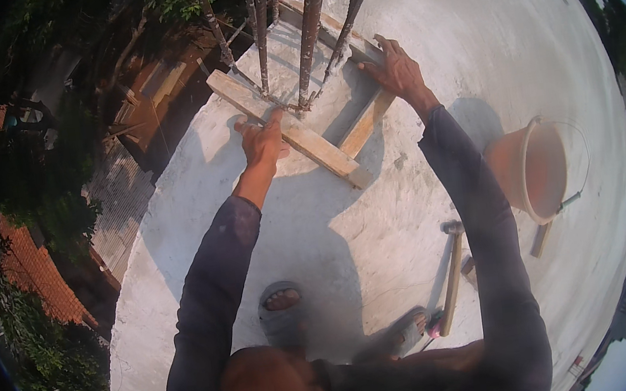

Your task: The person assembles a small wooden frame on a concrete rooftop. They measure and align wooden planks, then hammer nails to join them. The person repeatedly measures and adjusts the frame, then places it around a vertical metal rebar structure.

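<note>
At the foot of the upright steel bars (285,35), a small frame of wooden planks is lying flat on the pale concrete slab (466,44), and both hands are working on it. The long front plank (297,131) is running slantwise from upper left to lower right, and the left hand (262,141) is pressing down on its middle, fingers curled over the near edge with the thumb spread out to the side. The right hand (393,68) is resting flat, fingers spread, on the far plank (348,39) behind the bars, near where a short cross plank (363,128) is joining the two.

Doing this well probably means keeping even downward weight on both planks at once, so the frame is sitting tight around the bars and not twisting on the dusty surface. Fingertips are best kept away from the tie wire at the bar bases.

Further out, a hammer (452,276) is lying beside the right forearm, an orange bucket (532,168) is tipped on its side to the right, and sandalled feet (281,299) are showing below. Beyond the slab's left edge, tiled roofs (38,276) and trees are dropping away, so footing deserves care.
</note>
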A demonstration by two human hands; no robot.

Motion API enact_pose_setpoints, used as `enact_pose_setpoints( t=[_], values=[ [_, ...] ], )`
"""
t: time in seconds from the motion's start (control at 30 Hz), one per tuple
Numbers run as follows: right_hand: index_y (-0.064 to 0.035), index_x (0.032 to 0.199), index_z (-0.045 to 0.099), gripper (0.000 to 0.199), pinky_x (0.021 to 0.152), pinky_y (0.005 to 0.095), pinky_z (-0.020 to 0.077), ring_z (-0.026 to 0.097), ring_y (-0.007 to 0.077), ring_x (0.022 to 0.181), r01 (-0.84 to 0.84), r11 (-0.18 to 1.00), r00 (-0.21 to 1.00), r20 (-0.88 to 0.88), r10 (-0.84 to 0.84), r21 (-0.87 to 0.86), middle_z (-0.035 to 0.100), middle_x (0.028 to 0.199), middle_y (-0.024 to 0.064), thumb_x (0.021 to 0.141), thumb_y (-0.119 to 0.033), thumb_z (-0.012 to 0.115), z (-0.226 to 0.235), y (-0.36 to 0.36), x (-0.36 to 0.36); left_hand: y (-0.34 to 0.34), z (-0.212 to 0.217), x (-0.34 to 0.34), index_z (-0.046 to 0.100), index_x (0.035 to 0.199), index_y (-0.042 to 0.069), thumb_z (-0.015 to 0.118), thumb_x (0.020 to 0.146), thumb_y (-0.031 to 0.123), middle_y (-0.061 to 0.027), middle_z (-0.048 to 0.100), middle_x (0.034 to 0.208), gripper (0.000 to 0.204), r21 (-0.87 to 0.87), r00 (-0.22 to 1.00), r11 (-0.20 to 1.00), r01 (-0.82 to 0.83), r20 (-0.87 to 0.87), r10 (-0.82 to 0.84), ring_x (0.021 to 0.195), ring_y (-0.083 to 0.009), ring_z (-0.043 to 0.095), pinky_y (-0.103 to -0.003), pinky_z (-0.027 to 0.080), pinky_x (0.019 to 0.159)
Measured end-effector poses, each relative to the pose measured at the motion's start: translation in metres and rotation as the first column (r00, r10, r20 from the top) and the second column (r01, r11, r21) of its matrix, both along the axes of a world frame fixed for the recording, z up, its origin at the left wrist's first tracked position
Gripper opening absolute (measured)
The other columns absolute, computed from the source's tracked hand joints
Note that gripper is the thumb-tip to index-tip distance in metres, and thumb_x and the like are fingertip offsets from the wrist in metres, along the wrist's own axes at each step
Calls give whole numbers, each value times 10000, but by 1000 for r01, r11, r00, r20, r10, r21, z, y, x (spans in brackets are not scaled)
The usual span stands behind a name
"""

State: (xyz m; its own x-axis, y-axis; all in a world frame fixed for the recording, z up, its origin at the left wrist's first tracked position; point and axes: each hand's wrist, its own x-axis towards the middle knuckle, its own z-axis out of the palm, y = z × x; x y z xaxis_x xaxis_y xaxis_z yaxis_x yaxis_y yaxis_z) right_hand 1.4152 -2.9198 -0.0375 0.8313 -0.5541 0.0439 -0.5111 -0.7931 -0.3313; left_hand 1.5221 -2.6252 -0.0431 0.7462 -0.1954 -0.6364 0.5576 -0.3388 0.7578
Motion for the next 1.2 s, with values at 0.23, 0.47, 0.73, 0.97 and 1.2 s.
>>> enact_pose_setpoints(
  t=[0.23,0.47,0.73,0.97,1.2],
  values=[
    [41,1523,409,775,1030,446,489,584,340,1265,301,787,685,452,-571,538,506,1442,229,1014,-502,625,-36,40,-85,35,-21,71,506,1407,56,678,965,381,-240,689,1169,575,217,724,967,-134,688,-54,1046,-367,698,-472,529,926],
    [56,1537,376,713,1165,454,353,452,373,1385,380,836,692,478,-541,395,436,1484,249,1074,-467,521,-90,66,-106,35,-63,162,613,1365,23,529,1042,433,-221,677,1306,528,-12,731,984,179,671,-125,1231,-363,635,-417,465,1051],
    [21,1535,397,670,1162,458,351,440,375,1387,400,866,789,368,-492,302,443,1480,221,1073,-448,524,-84,67,-104,37,-65,164,724,1232,4,625,989,447,-202,755,1125,515,109,701,943,315,643,-308,1066,-295,719,-378,505,944],
    [24,1526,409,685,1150,458,364,456,374,1369,391,869,786,382,-486,302,465,1449,232,1070,-475,515,-85,70,-101,31,-60,145,774,1118,63,623,965,493,-221,760,1001,481,204,645,975,84,735,-209,970,-409,723,-471,545,884],
    [27,1519,410,692,1168,466,341,427,373,1397,395,890,809,375,-454,227,452,1465,232,1063,-479,531,-82,70,-100,28,-64,145,770,1128,75,606,969,508,-232,748,1067,489,265,600,964,33,765,-232,1020,-433,703,-491,536,910]
  ],
)
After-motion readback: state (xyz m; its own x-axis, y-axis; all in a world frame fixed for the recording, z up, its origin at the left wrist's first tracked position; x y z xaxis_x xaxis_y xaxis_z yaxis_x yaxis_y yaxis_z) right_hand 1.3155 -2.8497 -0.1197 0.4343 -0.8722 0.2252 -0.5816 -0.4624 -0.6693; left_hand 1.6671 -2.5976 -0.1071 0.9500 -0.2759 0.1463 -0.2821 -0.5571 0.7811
